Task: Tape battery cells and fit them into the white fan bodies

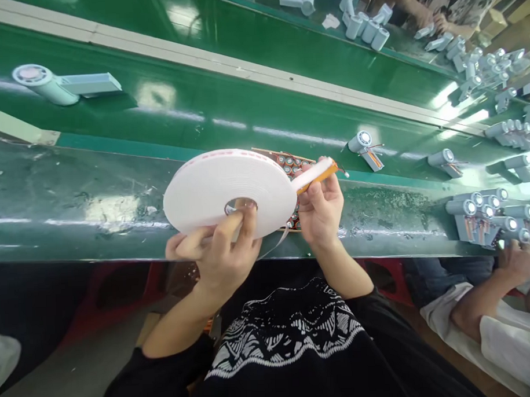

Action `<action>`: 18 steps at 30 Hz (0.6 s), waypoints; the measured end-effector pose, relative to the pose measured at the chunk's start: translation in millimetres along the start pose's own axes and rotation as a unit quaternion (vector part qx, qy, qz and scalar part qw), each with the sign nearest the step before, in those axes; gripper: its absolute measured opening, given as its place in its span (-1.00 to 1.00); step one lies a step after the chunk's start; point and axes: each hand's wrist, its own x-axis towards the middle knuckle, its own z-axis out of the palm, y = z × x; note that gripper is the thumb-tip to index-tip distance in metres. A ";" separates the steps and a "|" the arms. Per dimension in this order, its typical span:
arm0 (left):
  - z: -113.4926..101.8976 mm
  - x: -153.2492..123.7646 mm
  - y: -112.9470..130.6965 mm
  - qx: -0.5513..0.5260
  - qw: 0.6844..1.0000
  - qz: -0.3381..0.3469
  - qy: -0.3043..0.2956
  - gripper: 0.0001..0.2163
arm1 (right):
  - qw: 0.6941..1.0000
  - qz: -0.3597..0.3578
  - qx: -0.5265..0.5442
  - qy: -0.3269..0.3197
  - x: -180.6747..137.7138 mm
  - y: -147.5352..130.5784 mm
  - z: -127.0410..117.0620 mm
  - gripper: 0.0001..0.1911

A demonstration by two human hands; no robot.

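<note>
My left hand [225,246] grips a large white roll of tape [204,189], with fingers hooked into its centre hole. In my right hand [324,211] is an orange battery pack [323,176], pinched between thumb and fingers, with a thin wire and small plug at its far end. White tape lies along the battery's upper side and runs back toward the roll. A loose thin strip [282,237] hangs below the roll. Behind both hands, partly hidden, a tray of batteries [294,161] rests on the bench, their round ends showing.
On the green conveyor [227,116] lie a pale blue handheld fan [48,84] at left and another fan [363,143] at right, its handle open. Several fans [483,211] crowd the bench's right end near a co-worker's hand [519,262]. Another person's hands [437,24] work across the belt.
</note>
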 end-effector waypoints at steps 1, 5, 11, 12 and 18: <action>2.3 0.7 5.7 0.003 1.000 0.001 0.009 -0.18 | 1.000 -0.015 0.015 0.020 -7.2 4.5 1.4 -0.24; 10.0 5.3 25.2 -0.033 0.999 -0.033 0.015 -0.19 | 0.997 -0.064 -0.032 0.030 -13.6 7.0 0.6 -0.25; -1.7 -12.0 44.7 -0.090 0.993 0.028 -0.069 -0.28 | 0.984 -0.169 -0.055 -0.008 61.5 -66.2 -50.7 -0.42; -4.3 -19.0 38.0 -0.103 0.990 0.049 -0.086 -0.32 | 0.976 -0.217 0.001 -0.014 77.4 -81.7 -64.3 -0.59; -2.3 -59.5 -96.4 0.002 0.979 -0.166 -0.122 -0.30 | 0.973 -0.231 0.006 0.015 102.1 -87.5 -138.2 -0.67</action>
